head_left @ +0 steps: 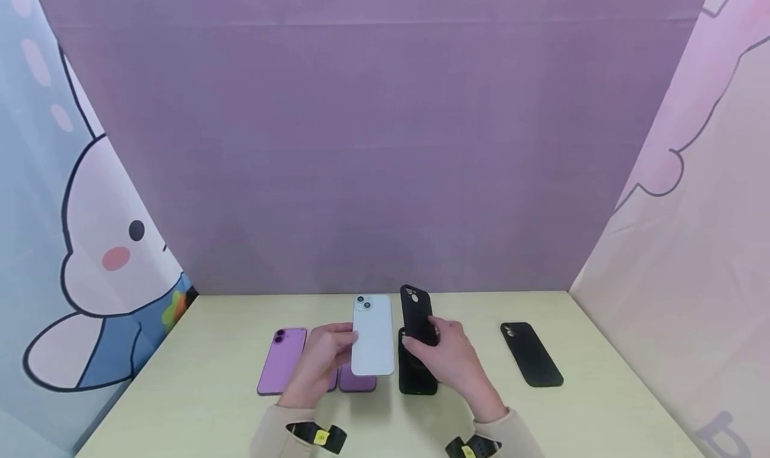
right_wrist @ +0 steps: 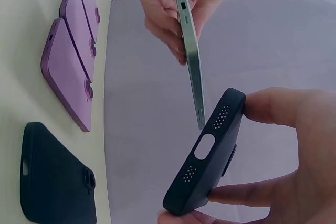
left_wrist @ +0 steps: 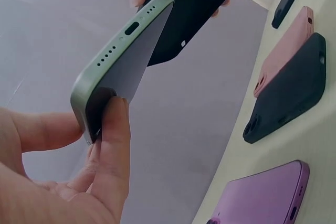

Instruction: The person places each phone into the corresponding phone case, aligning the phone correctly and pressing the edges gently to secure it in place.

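My left hand holds a pale phone upright by its left edge, its twin-camera back showing in the head view. The left wrist view shows the phone's light green edge with port and speaker holes, pinched between thumb and fingers. In my right hand is a black phone case, tilted, gripped by its sides. Its end, with an oval port cutout and dotted holes, appears in the right wrist view. Phone and case are close together above the table, apart in the head view.
Purple phones lie side by side at the left, partly behind my left hand. Another black case lies below my right hand, with a pink phone-shaped thing beside it in the left wrist view. One more black case lies farther right.
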A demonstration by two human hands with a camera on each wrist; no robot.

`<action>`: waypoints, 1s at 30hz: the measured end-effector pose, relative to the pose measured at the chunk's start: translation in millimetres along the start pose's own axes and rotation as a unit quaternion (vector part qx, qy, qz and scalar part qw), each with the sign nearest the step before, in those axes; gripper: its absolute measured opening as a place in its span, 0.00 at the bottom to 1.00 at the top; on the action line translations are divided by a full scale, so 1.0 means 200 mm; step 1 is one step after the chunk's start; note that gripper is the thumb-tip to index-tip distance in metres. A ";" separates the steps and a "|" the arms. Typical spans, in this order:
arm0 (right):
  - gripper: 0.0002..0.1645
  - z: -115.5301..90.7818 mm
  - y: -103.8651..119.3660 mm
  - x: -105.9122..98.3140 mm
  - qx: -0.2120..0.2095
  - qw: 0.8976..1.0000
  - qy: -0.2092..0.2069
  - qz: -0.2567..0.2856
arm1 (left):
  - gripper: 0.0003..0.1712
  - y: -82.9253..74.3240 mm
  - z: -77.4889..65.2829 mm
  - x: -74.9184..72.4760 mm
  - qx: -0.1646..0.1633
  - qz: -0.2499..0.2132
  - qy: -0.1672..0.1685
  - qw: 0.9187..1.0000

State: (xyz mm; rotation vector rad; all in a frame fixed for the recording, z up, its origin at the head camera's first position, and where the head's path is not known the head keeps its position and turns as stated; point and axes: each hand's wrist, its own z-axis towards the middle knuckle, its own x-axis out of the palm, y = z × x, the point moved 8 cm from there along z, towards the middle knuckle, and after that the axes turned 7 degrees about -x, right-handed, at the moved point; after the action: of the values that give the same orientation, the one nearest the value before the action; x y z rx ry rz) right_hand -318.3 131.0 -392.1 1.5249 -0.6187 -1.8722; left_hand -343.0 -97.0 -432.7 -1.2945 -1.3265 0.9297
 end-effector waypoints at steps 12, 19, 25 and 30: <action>0.47 -0.01 0.05 0.02 -0.032 0.999 -0.007 0.021 | 0.26 0.01 0.01 0.03 -0.006 -0.014 0.001 1.000; 0.47 -0.01 0.05 0.04 -0.028 0.999 -0.002 0.033 | 0.27 0.01 0.01 0.05 -0.014 -0.019 0.011 1.000; 0.46 -0.02 0.06 0.05 -0.026 0.999 -0.001 0.028 | 0.26 0.02 0.02 0.07 -0.015 -0.013 0.017 1.000; 0.46 -0.01 0.06 0.04 -0.031 0.999 -0.003 0.030 | 0.26 0.02 0.02 0.07 -0.013 -0.010 0.014 1.000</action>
State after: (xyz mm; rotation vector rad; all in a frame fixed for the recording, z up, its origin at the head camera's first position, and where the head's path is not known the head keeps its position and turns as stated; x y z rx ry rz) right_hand -315.0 117.4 -390.4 1.4466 -0.5979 -1.8357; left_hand -345.0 -82.8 -435.5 -1.3080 -1.3315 0.8806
